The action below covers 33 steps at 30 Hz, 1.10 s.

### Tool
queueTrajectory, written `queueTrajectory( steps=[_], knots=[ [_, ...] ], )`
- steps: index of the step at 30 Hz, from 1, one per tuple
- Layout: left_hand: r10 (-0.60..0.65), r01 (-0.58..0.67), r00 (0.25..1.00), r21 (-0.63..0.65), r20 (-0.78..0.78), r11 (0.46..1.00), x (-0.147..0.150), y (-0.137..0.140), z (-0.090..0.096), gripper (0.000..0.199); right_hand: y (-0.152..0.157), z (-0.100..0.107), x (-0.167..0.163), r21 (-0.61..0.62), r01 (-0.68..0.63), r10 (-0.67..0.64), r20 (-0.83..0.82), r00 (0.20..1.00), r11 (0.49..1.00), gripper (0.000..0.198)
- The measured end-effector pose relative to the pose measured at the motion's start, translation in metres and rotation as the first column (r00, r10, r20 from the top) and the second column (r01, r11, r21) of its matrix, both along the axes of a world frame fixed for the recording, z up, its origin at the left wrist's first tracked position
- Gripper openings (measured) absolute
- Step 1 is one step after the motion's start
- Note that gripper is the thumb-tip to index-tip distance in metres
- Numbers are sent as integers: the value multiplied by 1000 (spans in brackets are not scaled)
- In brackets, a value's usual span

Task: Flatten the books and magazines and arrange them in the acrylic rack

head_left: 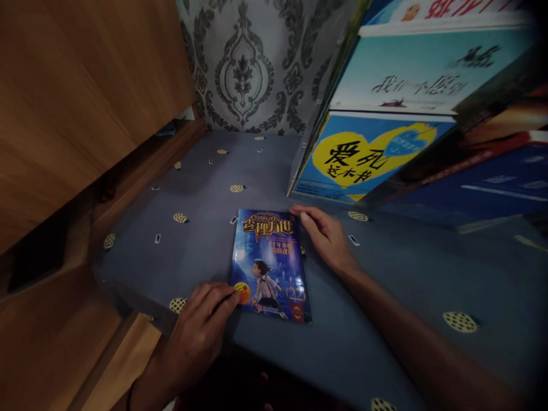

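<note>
A blue paperback book (268, 268) with gold title lettering, a cartoon figure and the number 22 lies face up on the grey-blue tabletop cloth (205, 182). At its lower left edge is my left hand (203, 319), closed with curled fingers, the fingertips on the cover's border by an orange round sticker. My right hand (325, 237) rests at the upper right corner, fingers stretched forward and thumb a little apart. Its fingertips are at the corner; a firm hold there is not visible.
Picture books (363, 157) stand in a clear-sided rack at the right, close behind my right hand. A wooden cabinet (94, 80) rises on the left. Patterned grey wallpaper (244, 68) covers the back wall. The table's front edge runs below the book.
</note>
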State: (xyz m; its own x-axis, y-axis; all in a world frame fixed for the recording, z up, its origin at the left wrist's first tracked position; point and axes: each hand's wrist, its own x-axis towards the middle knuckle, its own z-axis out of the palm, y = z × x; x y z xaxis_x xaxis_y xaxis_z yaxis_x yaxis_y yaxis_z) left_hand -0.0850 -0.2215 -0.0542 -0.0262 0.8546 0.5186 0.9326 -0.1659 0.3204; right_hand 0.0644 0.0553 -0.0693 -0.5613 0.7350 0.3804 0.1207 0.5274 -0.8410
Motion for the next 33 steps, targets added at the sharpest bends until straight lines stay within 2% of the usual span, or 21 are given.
queueTrajectory(
  steps=[7, 13, 18, 24, 28, 30, 33],
  knots=[
    [-94, 88, 994, -100, -62, 991, -36, 40, 10, 35, -1, 2, 1, 23, 0, -1, 30, 1000, 1000, 35],
    [-159, 131, 983, -260, -92, 957, -72, 106, 20, 29, 0, 2, 3, 55, -12, 9, 55, 998, 998, 35],
    [-136, 111, 988, -265, -76, 958, -92, 150, 13, 29, 0, 4, 3, 67, -15, 9, 79, 997, 998, 34],
    [-102, 103, 995, -195, 19, 975, -94, 155, 3, 30, -1, 3, 6, 194, -54, 24, 154, 988, 980, 32],
    [-79, 93, 993, -163, 87, 982, -94, 152, 0, 30, -15, 11, -1, 359, -101, -8, 292, 956, 928, 32],
    [-81, 95, 992, -156, 97, 983, -94, 153, 0, 29, -32, 21, -14, 418, -179, 7, 380, 925, 891, 35],
    [-85, 98, 992, -155, 89, 983, -95, 154, -1, 27, -63, 38, -42, 422, -384, 125, 524, 842, 821, 52]
  ],
)
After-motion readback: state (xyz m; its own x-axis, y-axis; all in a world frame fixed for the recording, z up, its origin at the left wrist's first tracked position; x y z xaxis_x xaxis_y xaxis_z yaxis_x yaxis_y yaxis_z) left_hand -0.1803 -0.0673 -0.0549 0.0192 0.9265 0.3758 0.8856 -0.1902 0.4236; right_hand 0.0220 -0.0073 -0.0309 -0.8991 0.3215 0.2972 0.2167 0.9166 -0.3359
